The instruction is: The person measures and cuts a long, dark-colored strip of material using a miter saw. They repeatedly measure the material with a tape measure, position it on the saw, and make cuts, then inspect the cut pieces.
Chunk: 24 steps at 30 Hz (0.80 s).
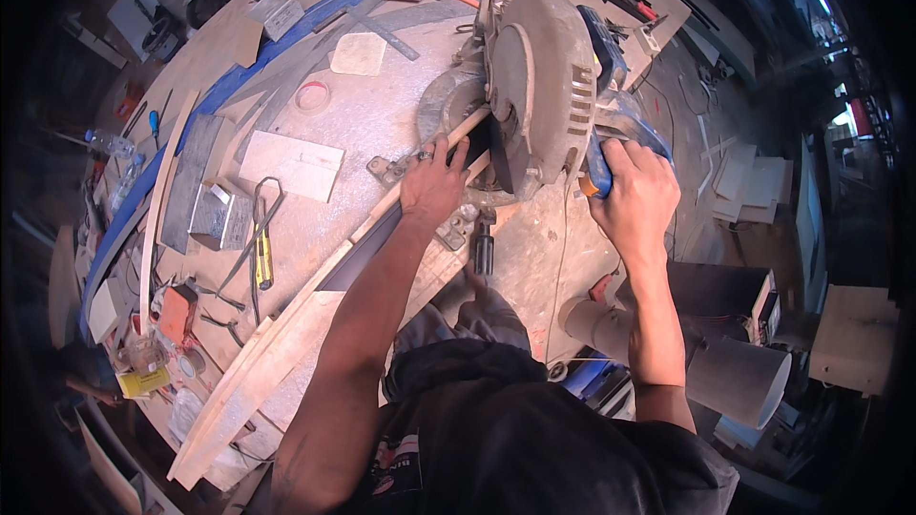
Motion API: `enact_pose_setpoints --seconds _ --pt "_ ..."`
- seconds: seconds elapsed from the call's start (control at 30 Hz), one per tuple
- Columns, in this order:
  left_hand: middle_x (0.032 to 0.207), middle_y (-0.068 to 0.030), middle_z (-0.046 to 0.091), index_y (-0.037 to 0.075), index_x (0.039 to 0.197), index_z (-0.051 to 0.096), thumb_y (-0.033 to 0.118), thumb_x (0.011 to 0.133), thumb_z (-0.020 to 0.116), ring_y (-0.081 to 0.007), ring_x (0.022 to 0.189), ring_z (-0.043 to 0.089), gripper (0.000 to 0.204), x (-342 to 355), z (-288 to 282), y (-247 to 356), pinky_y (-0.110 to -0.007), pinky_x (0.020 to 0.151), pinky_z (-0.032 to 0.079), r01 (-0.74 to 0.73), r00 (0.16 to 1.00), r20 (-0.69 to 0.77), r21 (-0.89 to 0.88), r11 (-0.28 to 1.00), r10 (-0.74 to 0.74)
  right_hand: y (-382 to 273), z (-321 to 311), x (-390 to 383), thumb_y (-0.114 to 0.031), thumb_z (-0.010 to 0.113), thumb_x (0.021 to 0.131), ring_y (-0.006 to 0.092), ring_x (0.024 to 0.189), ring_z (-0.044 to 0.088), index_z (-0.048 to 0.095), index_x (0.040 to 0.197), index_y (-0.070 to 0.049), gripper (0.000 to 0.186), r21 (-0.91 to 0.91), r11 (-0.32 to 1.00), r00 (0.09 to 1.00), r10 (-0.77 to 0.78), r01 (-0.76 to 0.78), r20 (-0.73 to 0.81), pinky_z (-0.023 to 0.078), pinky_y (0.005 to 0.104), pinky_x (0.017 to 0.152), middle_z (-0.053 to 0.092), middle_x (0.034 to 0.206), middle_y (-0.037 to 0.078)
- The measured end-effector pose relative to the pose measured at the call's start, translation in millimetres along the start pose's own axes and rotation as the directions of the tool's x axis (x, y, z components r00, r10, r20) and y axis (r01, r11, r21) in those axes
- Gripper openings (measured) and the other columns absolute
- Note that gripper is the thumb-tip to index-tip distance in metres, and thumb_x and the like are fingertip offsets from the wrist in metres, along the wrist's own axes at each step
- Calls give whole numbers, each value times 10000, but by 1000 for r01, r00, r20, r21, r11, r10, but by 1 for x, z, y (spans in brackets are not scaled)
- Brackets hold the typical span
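A dusty miter saw point(544, 86) stands in front of me, its round blade guard upright above the turntable. My right hand point(637, 181) is closed around the blue saw handle point(598, 170) on the right side. Left of the blade, my left hand point(436, 183) lies over a narrow wooden strip point(474, 121), fingers bent down onto it. The strip's end reaches in beside the blade; its contact with the teeth is hidden. From under my hand the wood runs back toward the lower left. A black clamp knob point(484, 246) sticks out at the saw's front.
On the bench to the left lie a white board piece point(292, 166), a tape roll point(312, 95), a yellow utility knife point(264, 257), and a metal box section point(219, 215). Plastic bottles point(110, 143) are farther left. A large grey tube point(735, 381) lies at the lower right.
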<state>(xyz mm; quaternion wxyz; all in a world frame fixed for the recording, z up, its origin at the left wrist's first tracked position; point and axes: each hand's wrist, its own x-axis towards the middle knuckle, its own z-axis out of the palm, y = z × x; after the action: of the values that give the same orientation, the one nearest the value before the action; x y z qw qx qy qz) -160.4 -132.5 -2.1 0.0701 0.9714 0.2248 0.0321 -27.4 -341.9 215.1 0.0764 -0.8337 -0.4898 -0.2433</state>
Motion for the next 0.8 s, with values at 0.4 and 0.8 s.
enact_pose_setpoints --seconds 0.4,0.8 --pt "1506 -137 503 195 1636 518 411 1055 655 -303 1272 634 634 -1 -1 1 -460 969 525 -12 999 -53 10 1000 12 0 6 -5 -131 835 715 274 809 657 715 988 -125 298 16 1000 999 -9 9 -31 509 418 761 618 820 46" --pt "1468 -156 510 224 1646 509 437 1079 624 -328 1214 685 617 1 3 -1 -461 917 570 -9 998 -57 32 999 11 -6 19 -27 -137 839 721 333 893 672 751 1132 -102 422 68 998 1000 14 -12 -28 521 450 813 648 914 91"
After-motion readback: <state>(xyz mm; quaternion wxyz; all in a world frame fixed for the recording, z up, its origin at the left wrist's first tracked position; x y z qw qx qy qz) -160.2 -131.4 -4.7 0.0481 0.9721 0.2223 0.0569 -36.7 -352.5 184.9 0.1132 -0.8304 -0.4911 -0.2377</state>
